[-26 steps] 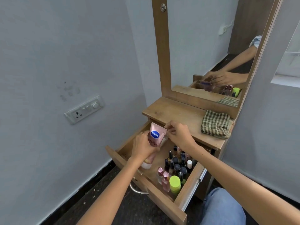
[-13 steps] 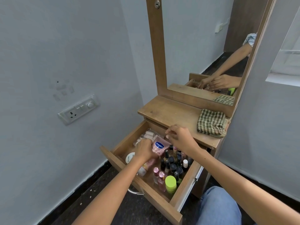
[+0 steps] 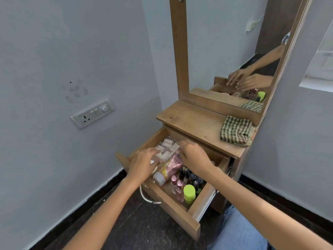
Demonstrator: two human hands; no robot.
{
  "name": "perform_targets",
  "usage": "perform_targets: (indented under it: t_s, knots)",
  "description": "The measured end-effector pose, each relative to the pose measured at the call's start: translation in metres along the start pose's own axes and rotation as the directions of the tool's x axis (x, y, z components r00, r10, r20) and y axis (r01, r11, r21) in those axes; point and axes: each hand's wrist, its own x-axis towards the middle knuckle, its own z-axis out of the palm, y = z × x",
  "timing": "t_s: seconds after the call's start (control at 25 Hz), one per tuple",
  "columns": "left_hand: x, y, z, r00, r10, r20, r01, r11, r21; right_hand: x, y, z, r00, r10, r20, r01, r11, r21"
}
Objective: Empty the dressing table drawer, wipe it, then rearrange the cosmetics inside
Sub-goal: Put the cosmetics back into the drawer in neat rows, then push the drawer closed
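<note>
A wooden dressing table [image 3: 196,121] stands in a corner, its drawer [image 3: 182,216] pulled open. A checked cloth [image 3: 236,130] lies folded on the tabletop (right end, by the mirror). Inside the drawer lie a clear packet of small pale tubes [image 3: 166,147], a pink tube [image 3: 171,167] and upright little bottles [image 3: 189,177] beside a green-capped jar [image 3: 189,193]. The left hand [image 3: 144,163] and right hand [image 3: 194,155] reach over the packet; whether either actually grips it, I cannot tell. A careless lift could probably topple the crowded bottles.
</note>
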Motion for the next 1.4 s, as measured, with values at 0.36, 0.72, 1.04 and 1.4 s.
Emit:
perform_targets:
  t_s: [0.36,0.72,1.04,1.4]
  knots:
    - [-0.119,-0.064,-0.015,0.956,0.240,0.167,-0.282,0.909,0.308,-0.111,-0.144,0.102,0.994,-0.071,0.083,0.094,0.941,-0.325]
    - [-0.112,-0.059,0.004,0.946,0.176,0.273,-0.264,0.908,0.327,-0.120,-0.091,0.166,1.000,0.024,0.017,-0.005,0.709,-0.705]
    - [-0.062,-0.032,0.027,0.945,0.174,0.276,-0.248,0.934,0.258,-0.089,-0.040,0.138,0.999,0.032,-0.011,-0.030,0.663,-0.748]
    - [0.011,0.019,0.067,0.955,0.083,0.285,-0.156,0.957,0.246,-0.060,0.037,0.102,0.994,0.109,-0.027,-0.090,0.634,-0.768]
